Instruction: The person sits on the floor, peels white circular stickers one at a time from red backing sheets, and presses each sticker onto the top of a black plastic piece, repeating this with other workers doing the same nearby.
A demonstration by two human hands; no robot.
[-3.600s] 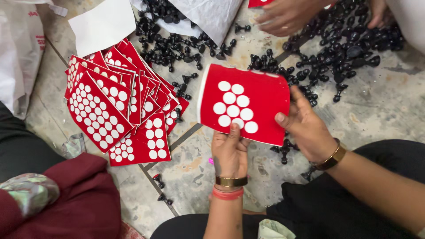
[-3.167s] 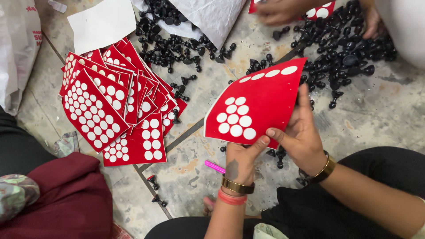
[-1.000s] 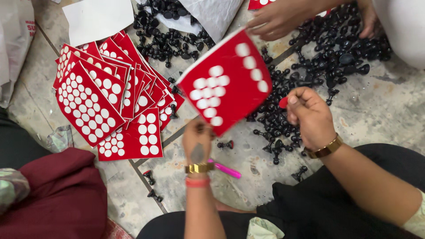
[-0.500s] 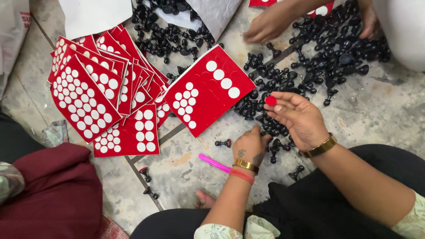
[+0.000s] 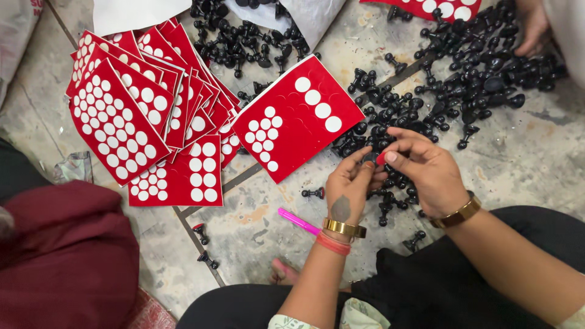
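Both hands meet over the floor, just at the near edge of the heap of black pieces (image 5: 463,79). The left hand (image 5: 348,186) pinches a small black chess-like piece (image 5: 370,159) between thumb and forefinger. The right hand (image 5: 426,170) holds a small red round sticker (image 5: 381,158) on its fingertips, pressed against or just at the base of that piece; whether it already sticks cannot be told. So both sets of fingers are closed in fine pinches, none released.

Just beyond the left fingers lies a red sticker sheet (image 5: 298,125), flat on the stone floor (image 5: 536,158), with white circles where dots have been peeled. Further left of the fingers, a fanned stack of used red sheets (image 5: 140,116). A pink pen (image 5: 298,221) lies just behind the left wrist. Stray pieces sit near it. Another person's hand (image 5: 533,27) rests at the far side of the heap.

Handling judgement: the piece looks light, rigid, smooth plastic, easily rolled, so best gripped around its narrow waist, base turned outward. The sticker is thin, limp and tacky on one face; it is likely to curl, so hold it by the very edge.
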